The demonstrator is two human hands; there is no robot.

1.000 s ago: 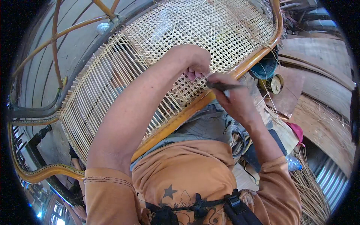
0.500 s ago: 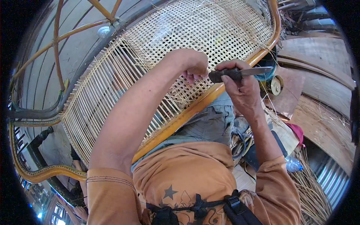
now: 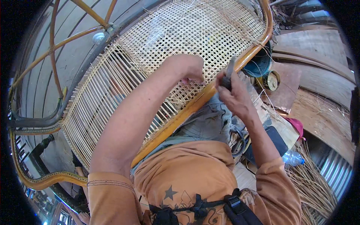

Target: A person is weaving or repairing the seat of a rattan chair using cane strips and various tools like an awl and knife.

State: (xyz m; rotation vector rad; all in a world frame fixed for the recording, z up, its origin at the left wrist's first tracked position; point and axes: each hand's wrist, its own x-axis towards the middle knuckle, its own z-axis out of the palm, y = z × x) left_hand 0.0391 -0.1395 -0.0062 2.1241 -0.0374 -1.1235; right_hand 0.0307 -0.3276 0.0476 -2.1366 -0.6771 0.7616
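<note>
Wearer had on an orange-brown T-shirt (image 3: 187,168), bunched in folds at the waist, with a dark star print (image 3: 170,192) on the chest plus outline and curl graphics next to it. Sleeves were short: left sleeve (image 3: 112,198) showed a double line of dark stitching above the hem, right sleeve (image 3: 279,187) was creased; left hand (image 3: 192,69) and right hand (image 3: 238,96) were bare. Black harness straps (image 3: 242,212) ran over the chest with a black buckle (image 3: 235,201), above faded grey-blue trousers (image 3: 204,127).
</note>
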